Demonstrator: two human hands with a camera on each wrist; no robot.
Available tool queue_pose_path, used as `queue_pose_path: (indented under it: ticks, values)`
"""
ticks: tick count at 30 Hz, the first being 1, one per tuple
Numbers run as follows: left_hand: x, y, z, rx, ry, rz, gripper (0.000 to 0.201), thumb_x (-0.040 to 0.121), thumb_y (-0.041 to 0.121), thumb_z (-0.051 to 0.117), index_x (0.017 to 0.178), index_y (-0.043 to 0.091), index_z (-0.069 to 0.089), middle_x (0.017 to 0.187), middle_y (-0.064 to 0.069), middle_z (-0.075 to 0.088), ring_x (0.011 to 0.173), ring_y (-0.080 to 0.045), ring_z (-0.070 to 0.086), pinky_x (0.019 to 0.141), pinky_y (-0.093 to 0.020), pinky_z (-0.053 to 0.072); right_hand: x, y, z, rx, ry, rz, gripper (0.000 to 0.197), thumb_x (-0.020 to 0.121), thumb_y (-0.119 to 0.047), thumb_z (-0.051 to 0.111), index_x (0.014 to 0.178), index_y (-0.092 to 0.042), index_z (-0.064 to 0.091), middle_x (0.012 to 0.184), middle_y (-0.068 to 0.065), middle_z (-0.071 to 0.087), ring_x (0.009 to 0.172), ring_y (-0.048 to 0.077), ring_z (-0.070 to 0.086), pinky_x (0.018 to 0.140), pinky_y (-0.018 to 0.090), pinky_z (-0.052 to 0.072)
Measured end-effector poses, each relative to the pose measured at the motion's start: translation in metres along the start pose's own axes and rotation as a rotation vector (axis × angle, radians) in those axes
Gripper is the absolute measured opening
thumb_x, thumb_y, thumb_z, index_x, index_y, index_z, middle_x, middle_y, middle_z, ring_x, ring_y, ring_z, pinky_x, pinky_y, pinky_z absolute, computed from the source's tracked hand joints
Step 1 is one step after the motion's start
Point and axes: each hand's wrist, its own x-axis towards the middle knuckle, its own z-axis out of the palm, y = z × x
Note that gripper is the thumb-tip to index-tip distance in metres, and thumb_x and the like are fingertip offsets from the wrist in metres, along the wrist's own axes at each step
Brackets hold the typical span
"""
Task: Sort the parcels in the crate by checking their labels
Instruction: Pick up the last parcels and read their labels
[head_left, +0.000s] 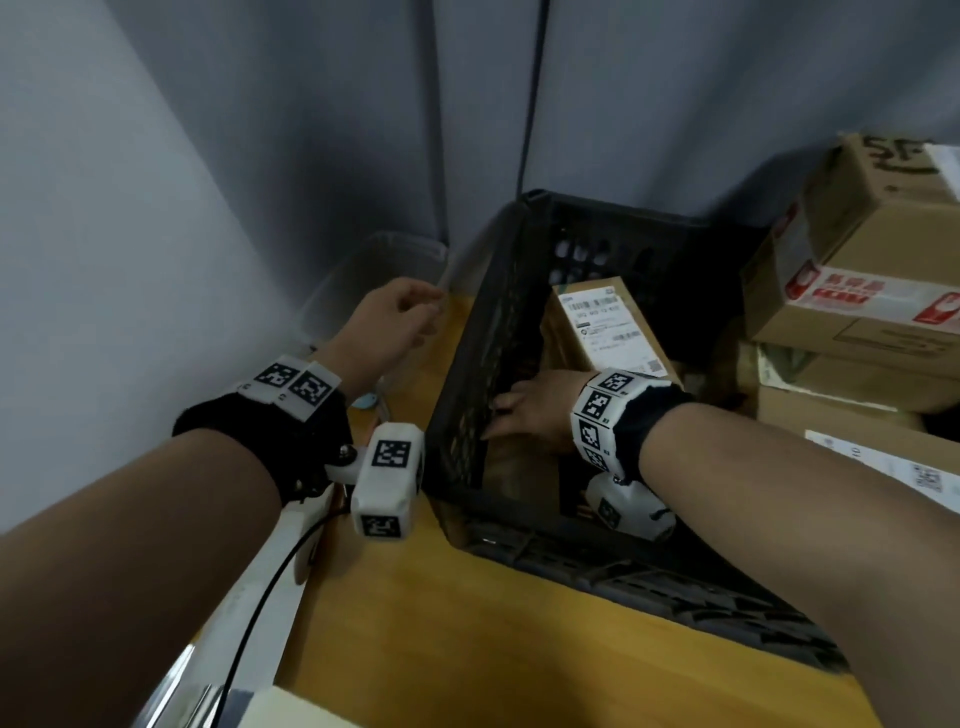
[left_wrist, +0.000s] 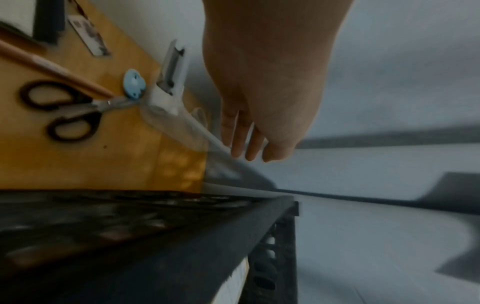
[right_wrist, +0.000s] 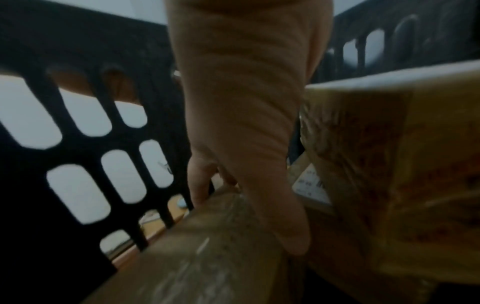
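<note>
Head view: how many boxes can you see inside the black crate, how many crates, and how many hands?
Boxes in the crate: 2, the labelled box and the plain box
Crates: 1, the black crate
Hands: 2, the left hand and the right hand
Total: 5

I am working at a yellow wooden table (head_left: 395, 597). The black crate (head_left: 613, 561) stands on it toward the far edge, and a clear plastic bin (head_left: 374, 270) sits just beside the crate in the far left corner. Along the left edge lie black-handled scissors (left_wrist: 70, 115), a small blue round thing (left_wrist: 133, 84) and a white holder (left_wrist: 171, 82). Cardboard boxes (head_left: 857, 291) are stacked at the right edge.
</note>
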Motion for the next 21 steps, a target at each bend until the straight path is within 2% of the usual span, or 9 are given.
queue_pose_path:
  ticks: [2, 4, 9, 11, 12, 14, 17, 19, 21]
  values:
    - [0.001, -0.002, 0.000, -0.053, 0.008, -0.043, 0.017, 0.096, 0.014, 0.050, 0.112, 0.015, 0.057, 0.112, -0.009, 0.064, 0.085, -0.014, 0.061, 0.082, -0.031, 0.052, 0.007, -0.002, 0.004, 0.022, -0.072, 0.022, 0.075, 0.092, -0.028, 0.054, 0.150, -0.042, 0.010, 0.161, 0.005, 0.002, 0.146, 0.032, 0.013, 0.115, 0.055, 0.020]
    - [0.004, 0.001, 0.000, -0.083, 0.008, -0.056, 0.017, 0.096, 0.016, 0.051, 0.111, 0.015, 0.057, 0.112, -0.010, 0.064, 0.084, -0.013, 0.061, 0.080, -0.029, 0.052, 0.007, -0.001, 0.003, 0.063, -0.070, 0.022, 0.075, 0.089, -0.028, 0.057, 0.149, -0.040, 0.013, 0.160, 0.006, 0.002, 0.145, 0.035, 0.015, 0.114, 0.057, 0.021]
    - [0.010, 0.017, 0.003, -0.053, -0.018, -0.025, 0.025, 0.096, 0.014, 0.050, 0.120, 0.011, 0.056, 0.116, -0.014, 0.062, 0.092, -0.017, 0.060, 0.070, -0.020, 0.049, -0.012, 0.004, -0.001, 0.170, 0.047, -0.015, 0.088, 0.079, -0.009, 0.068, 0.148, -0.030, 0.019, 0.157, 0.006, 0.003, 0.142, 0.032, 0.020, 0.108, 0.042, 0.032]
    - [0.010, 0.023, 0.004, -0.033, -0.023, -0.008, 0.025, 0.096, 0.013, 0.050, 0.120, 0.009, 0.055, 0.116, -0.016, 0.062, 0.093, -0.019, 0.059, 0.072, -0.022, 0.049, -0.023, 0.005, 0.000, 0.280, 0.121, 0.029, 0.082, 0.082, -0.005, 0.064, 0.149, -0.027, 0.022, 0.158, 0.006, 0.006, 0.140, 0.030, 0.027, 0.105, 0.037, 0.034]
    - [0.010, 0.025, 0.004, -0.020, -0.022, 0.001, 0.025, 0.095, 0.012, 0.050, 0.120, 0.009, 0.055, 0.115, -0.017, 0.061, 0.093, -0.019, 0.059, 0.073, -0.022, 0.049, -0.027, 0.007, 0.001, 0.334, 0.149, 0.043, 0.080, 0.084, -0.004, 0.063, 0.149, -0.027, 0.023, 0.158, 0.006, 0.006, 0.136, 0.029, 0.033, 0.098, 0.033, 0.036]
    - [0.009, 0.030, 0.004, 0.011, -0.016, 0.026, 0.026, 0.095, 0.011, 0.051, 0.120, 0.008, 0.056, 0.111, -0.015, 0.061, 0.092, -0.019, 0.058, 0.072, -0.020, 0.048, -0.034, 0.011, 0.001, 0.383, 0.176, 0.078, 0.090, 0.079, 0.002, 0.066, 0.149, -0.031, 0.019, 0.159, 0.003, 0.000, 0.124, 0.028, 0.046, 0.081, 0.023, 0.037]
    - [0.007, 0.037, 0.003, 0.071, -0.023, 0.087, 0.020, 0.094, 0.012, 0.054, 0.114, 0.013, 0.058, 0.108, -0.010, 0.062, 0.094, -0.018, 0.059, 0.078, -0.026, 0.048, -0.045, 0.022, 0.004, 0.462, 0.217, 0.107, 0.099, 0.075, 0.003, 0.069, 0.150, -0.031, 0.013, 0.160, 0.001, -0.009, 0.119, 0.025, 0.050, 0.073, 0.021, 0.039]
    - [0.005, 0.041, 0.003, 0.103, -0.038, 0.112, 0.016, 0.093, 0.012, 0.055, 0.108, 0.017, 0.058, 0.108, -0.007, 0.062, 0.096, -0.018, 0.057, 0.082, -0.030, 0.046, -0.053, 0.028, 0.006, 0.509, 0.271, 0.130, 0.100, 0.074, 0.001, 0.070, 0.149, -0.033, 0.014, 0.161, 0.001, -0.011, 0.121, 0.023, 0.050, 0.074, 0.022, 0.041]
    - [0.003, 0.047, 0.004, 0.134, -0.057, 0.121, 0.016, 0.093, 0.013, 0.055, 0.107, 0.018, 0.059, 0.106, -0.006, 0.061, 0.095, -0.017, 0.056, 0.079, -0.031, 0.044, -0.063, 0.033, 0.008, 0.539, 0.343, 0.147, 0.099, 0.073, 0.000, 0.070, 0.148, -0.035, 0.016, 0.161, 0.002, -0.011, 0.122, 0.023, 0.050, 0.080, 0.028, 0.047]
